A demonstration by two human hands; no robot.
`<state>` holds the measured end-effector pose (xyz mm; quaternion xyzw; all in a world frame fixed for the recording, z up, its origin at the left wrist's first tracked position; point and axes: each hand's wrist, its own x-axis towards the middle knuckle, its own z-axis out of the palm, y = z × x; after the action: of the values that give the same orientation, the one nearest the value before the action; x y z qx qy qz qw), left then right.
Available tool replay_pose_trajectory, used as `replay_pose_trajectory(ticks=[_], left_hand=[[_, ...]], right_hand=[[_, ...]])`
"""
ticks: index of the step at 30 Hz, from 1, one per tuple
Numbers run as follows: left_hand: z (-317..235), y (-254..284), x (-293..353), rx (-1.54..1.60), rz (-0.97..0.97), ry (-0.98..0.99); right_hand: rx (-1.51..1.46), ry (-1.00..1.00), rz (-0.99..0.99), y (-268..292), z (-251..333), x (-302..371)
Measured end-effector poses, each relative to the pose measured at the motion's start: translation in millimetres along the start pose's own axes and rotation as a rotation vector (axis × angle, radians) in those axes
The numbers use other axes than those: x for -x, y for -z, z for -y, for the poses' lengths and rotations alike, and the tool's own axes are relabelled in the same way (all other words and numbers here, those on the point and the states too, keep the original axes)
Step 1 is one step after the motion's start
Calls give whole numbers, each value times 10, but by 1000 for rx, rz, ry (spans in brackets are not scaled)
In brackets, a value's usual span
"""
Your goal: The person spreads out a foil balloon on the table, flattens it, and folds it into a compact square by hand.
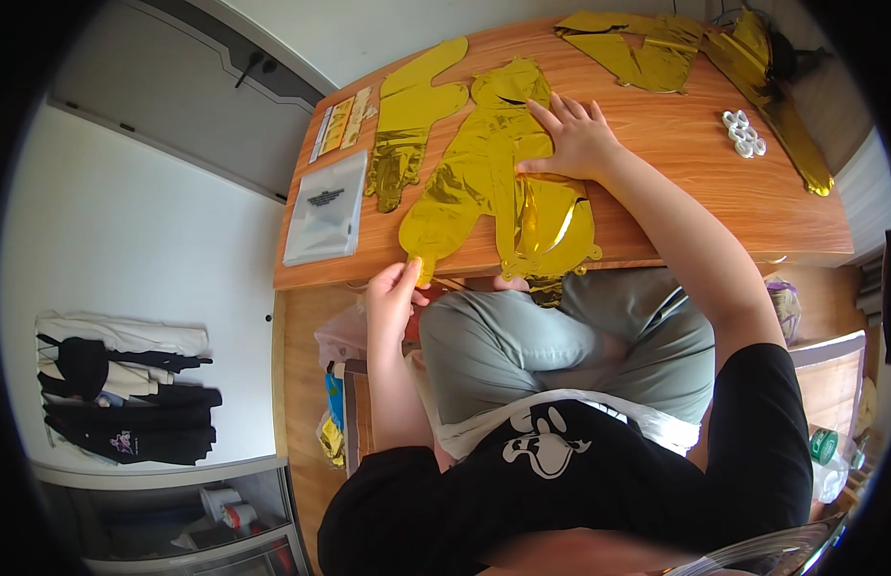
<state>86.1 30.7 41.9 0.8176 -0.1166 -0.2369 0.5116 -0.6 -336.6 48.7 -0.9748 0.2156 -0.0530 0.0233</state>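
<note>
A flat gold foil balloon (pixel 462 173), uninflated, lies on the wooden table in front of me, its lower part hanging slightly over the near edge. My left hand (pixel 393 296) pinches the balloon's narrow tab at that edge between thumb and fingers. With fingers spread, my right hand (pixel 577 144) rests on the balloon's upper right side. Another flat gold foil balloon (pixel 414 108) lies to the left of it. Two more gold foil pieces, one folded (pixel 642 58) and one long and narrow (pixel 767 106), lie at the far right.
On the table's (pixel 676 182) left side are a stack of clear plastic bags (pixel 323 213) and a printed card (pixel 342 127). Several small white rolls (pixel 744 134) sit at the right. Below the right edge, a plastic bottle (pixel 830 451) stands near the chair.
</note>
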Motion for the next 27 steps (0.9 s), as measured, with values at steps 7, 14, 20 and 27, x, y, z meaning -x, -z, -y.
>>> replay_pose_trajectory(ticks=[7, 14, 20, 27], left_hand=[[-673, -297, -313, -28, 173, -979], [-1147, -983, -647, -231, 832, -965], [-1067, -1106, -1108, 110, 981, -675], [-1058, -1040, -1476, -810, 558, -1094]], right_hand=[[-23, 6, 5, -2, -29, 4], [47, 19, -3, -45, 10, -18], [228, 83, -115, -402, -215, -247], [217, 77, -124, -414, -225, -217]])
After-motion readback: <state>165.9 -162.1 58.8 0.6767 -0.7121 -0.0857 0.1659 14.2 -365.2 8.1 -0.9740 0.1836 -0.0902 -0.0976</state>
